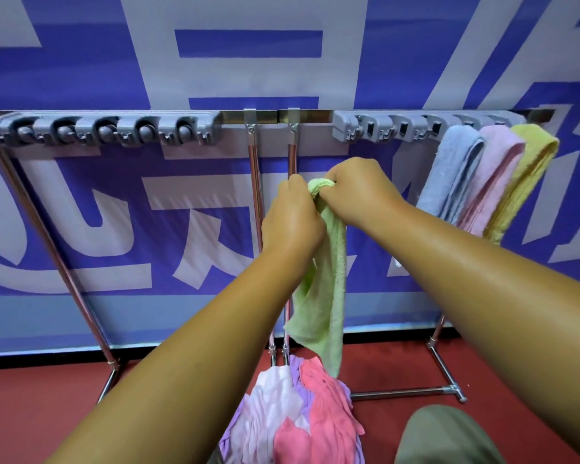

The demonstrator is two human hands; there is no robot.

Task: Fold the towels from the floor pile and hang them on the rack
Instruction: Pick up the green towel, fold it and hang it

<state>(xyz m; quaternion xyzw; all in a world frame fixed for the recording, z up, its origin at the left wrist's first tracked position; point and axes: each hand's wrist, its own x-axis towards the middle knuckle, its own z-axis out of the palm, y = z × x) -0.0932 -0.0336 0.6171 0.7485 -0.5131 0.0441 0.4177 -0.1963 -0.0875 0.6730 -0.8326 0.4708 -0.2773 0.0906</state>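
A light green towel [322,296] hangs down in front of me, bunched at its top. My left hand [292,219] and my right hand [359,192] both grip that top edge, close together, at mid-height before the rack's middle posts. Below them on the red floor lies the pile of towels [302,416], pink, white and lilac. The metal rack [268,116] runs across the wall at top. Folded blue [449,172], pink [493,182] and yellow [523,185] towels hang side by side at its right end.
Grey clip holders [104,130] line the rack's left part, and another grey holder [389,128] sits right of centre. A blue and white banner [114,212] covers the wall behind. The rack's foot bar [402,392] lies on the floor at right. My knee [446,437] shows at bottom right.
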